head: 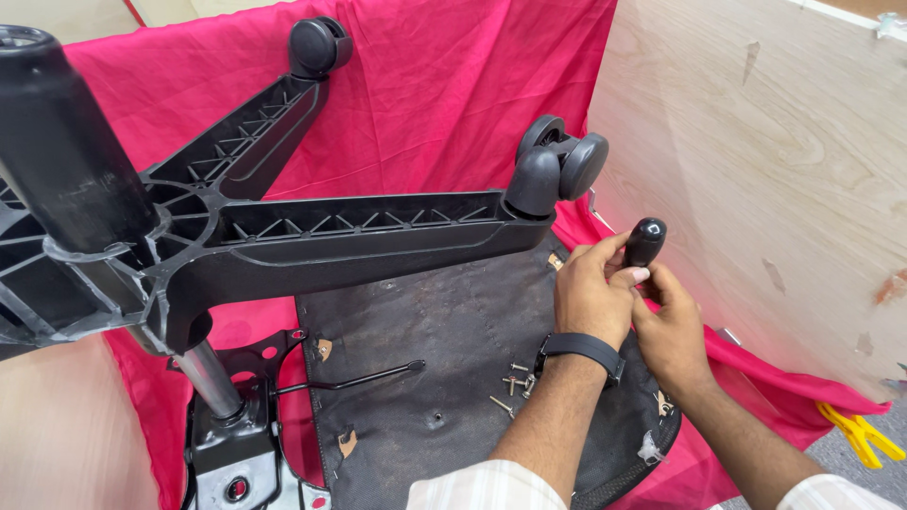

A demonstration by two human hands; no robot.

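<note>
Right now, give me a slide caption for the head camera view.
Left hand and right hand grip a black knob above an upturned office chair seat.

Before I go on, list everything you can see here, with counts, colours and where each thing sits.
Star-shaped plastic chair base: one, black, raised at left and centre.
Twin-wheel casters: two, black, at arm tips, top and centre.
Gas-lift cylinder: one, black, upper left.
Upturned seat underside: one, dark fabric, centre bottom.
Thin metal lever: one, black, across the seat.
Loose screws: several, silvery, on the seat by the wrist.
Cloth: one, pink, beneath everything.
Plywood panel: one, pale, right.
Plastic clamp: one, yellow, lower right.
Rounded knob: one, black, held by both hands.
Left hand: wristband, black.
Right hand: bare.
</note>
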